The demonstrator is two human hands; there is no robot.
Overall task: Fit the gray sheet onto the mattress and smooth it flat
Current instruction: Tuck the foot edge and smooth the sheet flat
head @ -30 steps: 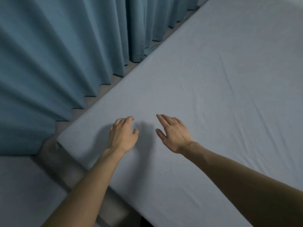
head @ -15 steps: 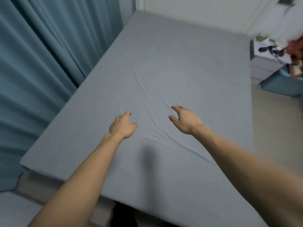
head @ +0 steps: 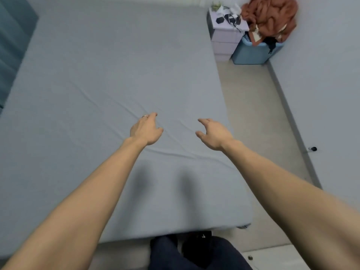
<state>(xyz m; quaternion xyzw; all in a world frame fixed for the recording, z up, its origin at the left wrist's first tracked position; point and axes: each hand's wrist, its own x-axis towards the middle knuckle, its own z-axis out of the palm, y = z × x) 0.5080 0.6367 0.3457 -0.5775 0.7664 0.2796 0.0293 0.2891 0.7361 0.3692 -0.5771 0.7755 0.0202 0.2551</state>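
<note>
**Gray Sheet Fitted on Mattress, Both Hands Extended Above It**

At the near edge, dark trouser legs [head: 187,252] stand against the foot of the bed. The gray sheet [head: 109,78] covers the whole visible top of the mattress [head: 175,233] and wraps over its near edge; the near right corner is tucked under. The mattress body itself is hidden by the sheet. The surface is mostly flat, with shallow creases running diagonally across the middle, below and between the hands.

The left hand [head: 146,129] reaches over the creased area, fingers loosely curled, holding nothing; a ring [head: 145,116] shows on one finger. The right hand [head: 213,133] is likewise loosely curled and empty. Contact with the sheet cannot be determined for either hand.

The long axis of the sheet runs away from the camera. A blue curtain [head: 13,47] is cut off at left. Far right: a white nightstand [head: 226,40], a blue bin [head: 253,53] and rust-coloured cloth [head: 270,16]; small nightstand items are indistinct.
</note>
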